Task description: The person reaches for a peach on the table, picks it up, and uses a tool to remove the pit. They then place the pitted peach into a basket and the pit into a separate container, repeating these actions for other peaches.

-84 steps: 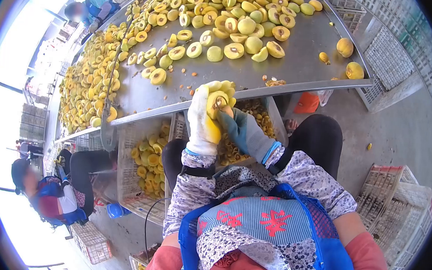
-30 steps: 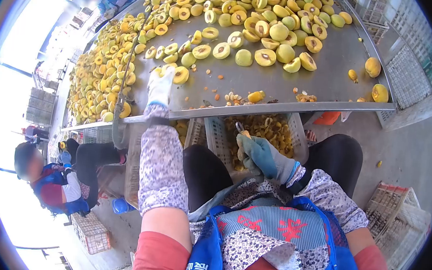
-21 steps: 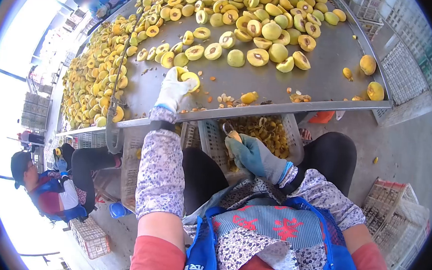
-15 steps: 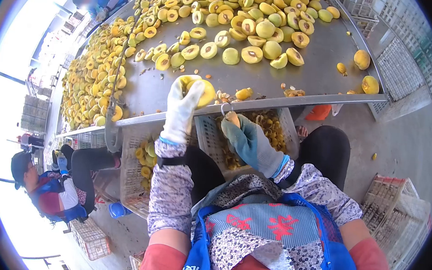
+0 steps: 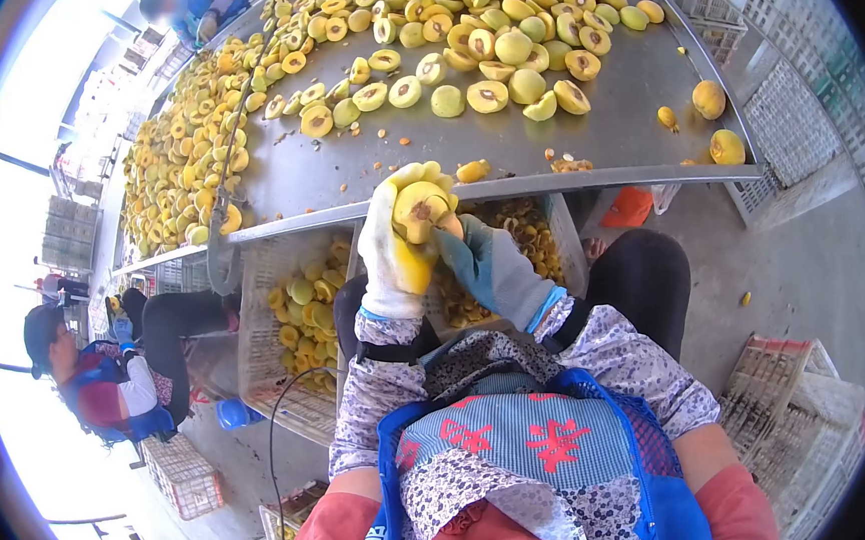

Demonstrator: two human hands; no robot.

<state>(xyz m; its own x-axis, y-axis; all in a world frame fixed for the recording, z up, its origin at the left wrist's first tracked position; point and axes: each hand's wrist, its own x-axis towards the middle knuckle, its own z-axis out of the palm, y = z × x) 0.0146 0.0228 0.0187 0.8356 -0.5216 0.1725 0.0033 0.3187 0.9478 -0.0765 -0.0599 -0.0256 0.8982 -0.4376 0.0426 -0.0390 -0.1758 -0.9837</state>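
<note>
My left hand (image 5: 391,262), in a white glove with a yellow stain, is wrapped round a yellow peach half (image 5: 423,207), its cut face up. My right hand (image 5: 493,264), in a blue and grey glove, is closed on a pitting knife by its light wooden handle (image 5: 450,225). The tool's working end is against the peach half; its curved metal loop cannot be made out now. Both hands are together just in front of the metal table's (image 5: 309,176) near edge. Beyond them lie many halved peaches (image 5: 405,92), several with pits showing.
Below the table edge stand a crate (image 5: 288,400) of peach halves and another crate (image 5: 567,244) of yellow scraps. Stacked crates (image 5: 793,416) stand at the right. A co-worker (image 5: 104,377) sits at the left; another person (image 5: 195,8) is at the far left.
My left hand has moved right and down with the peach half, turning its cut face up. My right hand has brought the pitting knife against it.
</note>
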